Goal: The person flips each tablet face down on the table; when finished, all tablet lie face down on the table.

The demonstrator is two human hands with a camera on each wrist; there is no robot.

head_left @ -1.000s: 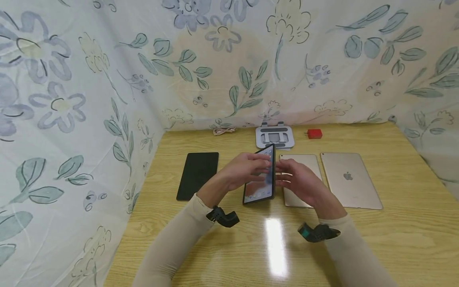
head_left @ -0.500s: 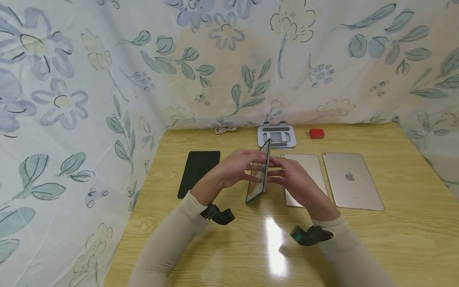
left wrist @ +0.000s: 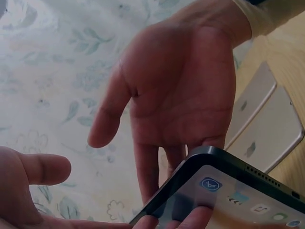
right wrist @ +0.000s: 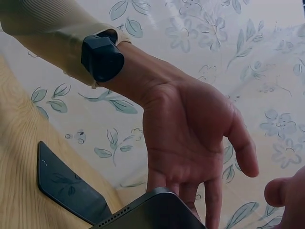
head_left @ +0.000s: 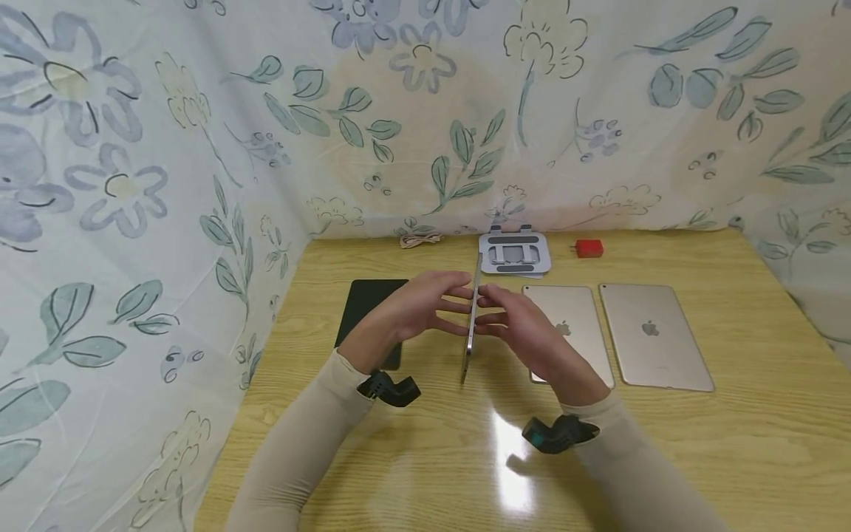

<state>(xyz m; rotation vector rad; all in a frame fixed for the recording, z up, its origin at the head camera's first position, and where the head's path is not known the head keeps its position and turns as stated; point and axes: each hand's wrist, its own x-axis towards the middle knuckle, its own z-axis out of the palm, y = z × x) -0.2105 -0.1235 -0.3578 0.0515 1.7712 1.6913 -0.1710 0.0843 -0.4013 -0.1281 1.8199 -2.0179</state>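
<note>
In the head view a thin tablet [head_left: 470, 343] stands upright on its edge, seen almost edge-on, between my two hands. My left hand [head_left: 415, 307] lays its extended fingers on the lit screen side, thumb apart. On the opposite face, straight fingers of my right hand [head_left: 521, 325] press against the back. App icons show on the tablet's screen [left wrist: 252, 210] in the left wrist view, with a left fingertip [left wrist: 198, 217] on the glass. The right wrist view catches the dark back of the tablet [right wrist: 152, 214] and its speaker holes.
A black tablet [head_left: 364, 299] lies left, partly behind the left hand. Two gold tablets with apple logos, one nearer [head_left: 565, 303] and one farther right [head_left: 658, 355], lie face down. Along the back are a coiled cable [head_left: 420, 240], a folded silver stand [head_left: 515, 240] and a red plug [head_left: 589, 249].
The tablet has turned from showing its screen at an angle to standing edge-on, and has shifted left. Both hands have moved left with it.
</note>
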